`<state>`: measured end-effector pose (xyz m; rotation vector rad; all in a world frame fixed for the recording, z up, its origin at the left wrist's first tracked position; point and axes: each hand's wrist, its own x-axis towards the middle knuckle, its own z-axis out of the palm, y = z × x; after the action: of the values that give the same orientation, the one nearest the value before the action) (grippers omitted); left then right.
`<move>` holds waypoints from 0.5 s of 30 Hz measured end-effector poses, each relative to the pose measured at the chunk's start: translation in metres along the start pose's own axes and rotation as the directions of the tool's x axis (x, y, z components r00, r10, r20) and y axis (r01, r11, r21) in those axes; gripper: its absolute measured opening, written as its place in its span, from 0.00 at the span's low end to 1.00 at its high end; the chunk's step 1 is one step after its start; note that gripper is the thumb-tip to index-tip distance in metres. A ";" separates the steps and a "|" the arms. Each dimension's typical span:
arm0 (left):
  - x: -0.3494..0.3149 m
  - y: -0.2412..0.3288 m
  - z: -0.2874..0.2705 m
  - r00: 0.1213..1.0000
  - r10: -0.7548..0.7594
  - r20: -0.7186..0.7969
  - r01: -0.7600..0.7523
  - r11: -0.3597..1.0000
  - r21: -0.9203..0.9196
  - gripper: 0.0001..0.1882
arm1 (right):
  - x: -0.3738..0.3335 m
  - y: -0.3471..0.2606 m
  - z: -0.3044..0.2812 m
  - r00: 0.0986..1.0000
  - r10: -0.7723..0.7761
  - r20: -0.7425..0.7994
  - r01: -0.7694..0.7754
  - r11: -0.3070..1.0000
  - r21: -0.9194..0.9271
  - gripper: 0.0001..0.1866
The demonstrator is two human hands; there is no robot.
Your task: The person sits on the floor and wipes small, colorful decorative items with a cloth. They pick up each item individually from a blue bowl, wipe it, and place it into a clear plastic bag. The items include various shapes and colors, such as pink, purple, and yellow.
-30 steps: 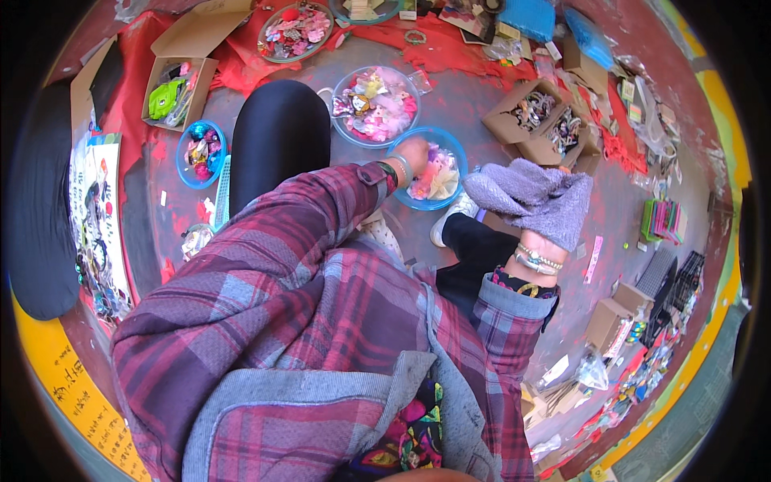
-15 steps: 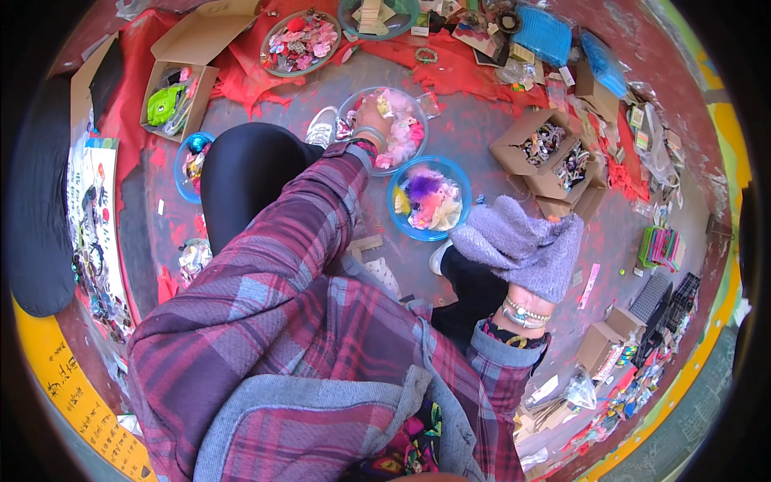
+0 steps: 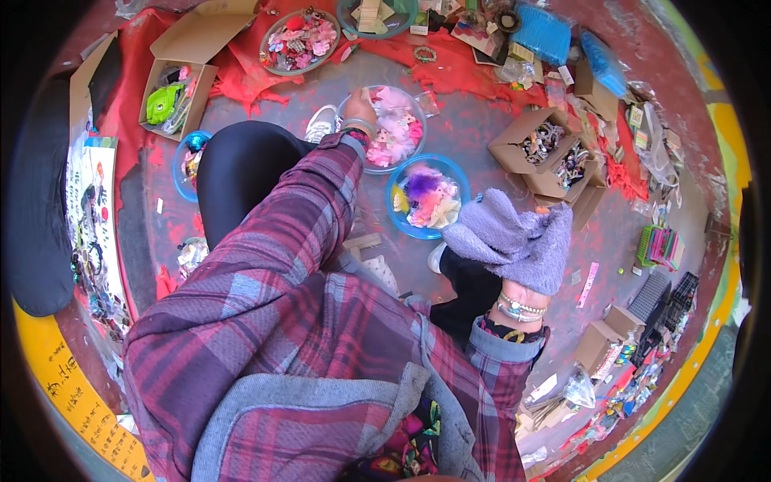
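My left hand (image 3: 359, 109) reaches over the left rim of a clear round bowl (image 3: 423, 143) filled with pink, fluffy hair ornaments (image 3: 397, 120). Its fingers look curled together, and whatever they hold is too small to make out. A fluffy lilac cloth (image 3: 514, 241) lies bunched over my right hand, hiding all the fingers; only the wrist (image 3: 522, 299) with bracelets shows. Just left of the cloth stands a blue bowl (image 3: 393, 218) with a purple tuft (image 3: 423, 183) and pink, yellow and cream ornaments inside.
Cardboard boxes (image 3: 514, 153) of small dark accessories stand to the right. A tray of pink trinkets (image 3: 299, 42) sits at the back, left of another clear bowl (image 3: 353, 24). An opened carton (image 3: 197, 84) with a green item is at the far left. My bent black-clad knee (image 3: 241, 161) rises beside my left arm.
My left hand has moved left and slightly up toward the bowl's rim, uncovering more pink ornaments. My right hand and the lilac cloth have shifted slightly up and left.
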<state>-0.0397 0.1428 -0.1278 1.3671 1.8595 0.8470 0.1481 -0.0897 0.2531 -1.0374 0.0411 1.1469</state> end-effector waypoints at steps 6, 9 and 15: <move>-0.025 0.025 -0.015 0.989 -0.078 -0.123 0.052 0.978 -0.202 0.17 | -0.010 0.000 0.001 1.000 0.028 0.008 -0.028 0.999 0.032 0.13; -0.049 0.086 -0.032 0.942 -0.138 0.307 0.318 0.665 -0.676 0.15 | -0.006 0.000 -0.011 0.999 0.025 0.036 -0.025 1.000 -0.002 0.21; -0.133 0.236 -0.107 0.642 0.250 0.724 0.587 0.448 -0.675 0.15 | 0.004 -0.012 -0.021 0.936 -0.011 0.352 0.006 1.000 0.014 0.35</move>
<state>0.0278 0.0588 0.1432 0.5723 0.6074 0.7529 0.1689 -0.1016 0.2471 -0.8064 -0.2400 1.3081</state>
